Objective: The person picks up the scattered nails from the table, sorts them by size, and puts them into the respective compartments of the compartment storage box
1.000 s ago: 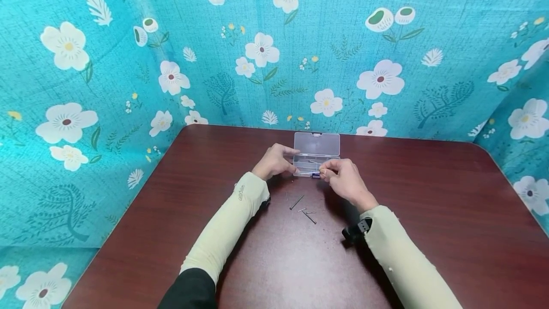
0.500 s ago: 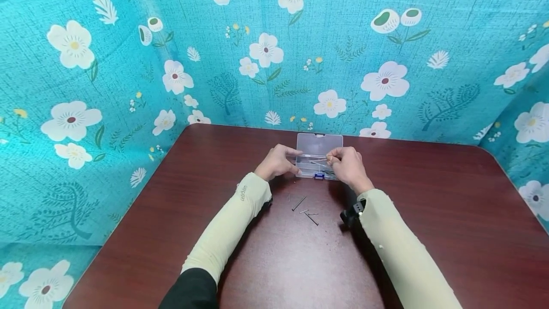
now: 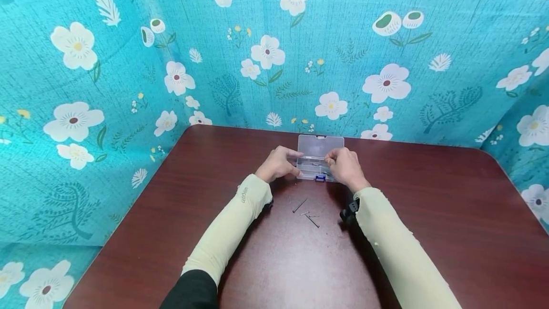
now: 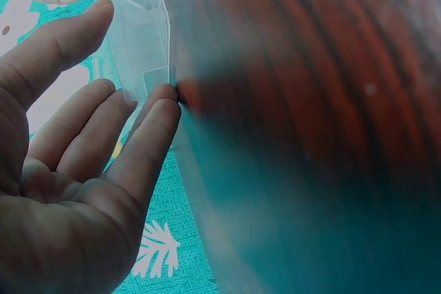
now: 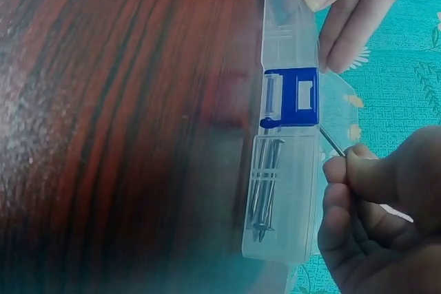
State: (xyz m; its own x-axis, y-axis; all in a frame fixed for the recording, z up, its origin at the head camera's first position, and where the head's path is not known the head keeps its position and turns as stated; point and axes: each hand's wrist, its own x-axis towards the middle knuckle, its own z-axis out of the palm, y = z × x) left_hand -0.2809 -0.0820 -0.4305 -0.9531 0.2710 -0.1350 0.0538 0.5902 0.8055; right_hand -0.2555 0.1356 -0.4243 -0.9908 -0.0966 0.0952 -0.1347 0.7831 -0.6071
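A clear plastic compartment box stands near the table's far edge, its lid raised at the back. My left hand holds its left end, thumb at the front corner and fingers toward the back. My right hand is over the right part of the box and pinches a thin nail between thumb and index finger. The nail's far end is hidden behind the blue latch. Several nails lie together in the front right compartment, visible through its wall.
Several loose nails, among them a long dark nail and another long nail, lie on the brown table in front of the box. A blue flowered cloth hangs behind and at the sides.
My right hand has moved from the box's front toward its back with the pinched nail, which now shows less in the head view. My left hand stays at the box's left end.
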